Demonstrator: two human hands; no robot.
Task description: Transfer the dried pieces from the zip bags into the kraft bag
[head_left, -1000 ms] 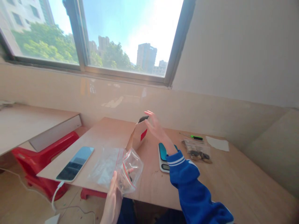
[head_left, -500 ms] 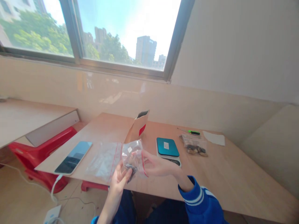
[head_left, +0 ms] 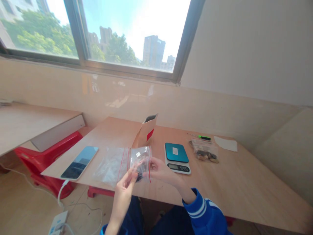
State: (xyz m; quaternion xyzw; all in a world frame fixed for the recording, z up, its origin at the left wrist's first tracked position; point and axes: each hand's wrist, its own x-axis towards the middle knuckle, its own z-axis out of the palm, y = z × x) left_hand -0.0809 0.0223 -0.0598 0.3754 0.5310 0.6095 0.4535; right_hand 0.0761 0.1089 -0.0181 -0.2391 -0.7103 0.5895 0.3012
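A clear zip bag (head_left: 144,155) with a red seal line and a small white label is held between my two hands above the table's front edge. Dark pieces (head_left: 139,177) show at its lower part, their kind unclear. My left hand (head_left: 126,186) pinches the bag's lower left side, fingers closed. My right hand (head_left: 158,169) grips the edge with the red seal, its fingertips partly hidden by the film. Beside them on the left lie flat clear zip bags (head_left: 109,166). Behind stands a brown paper pouch (head_left: 144,133) with an open top and a red patch.
Right of my hands is a kitchen scale (head_left: 176,153) with a blue plate. Beyond it lie a zip bag of brown and dark pieces (head_left: 205,151), a green-handled screwdriver (head_left: 204,137) and white paper (head_left: 226,143). A phone (head_left: 79,163) on a cable lies left, near a red stool (head_left: 56,156).
My right hand has drawn slightly left and down, uncovering the scale's display. The bag has turned a little, and both hands still hold it. The view has shifted slightly.
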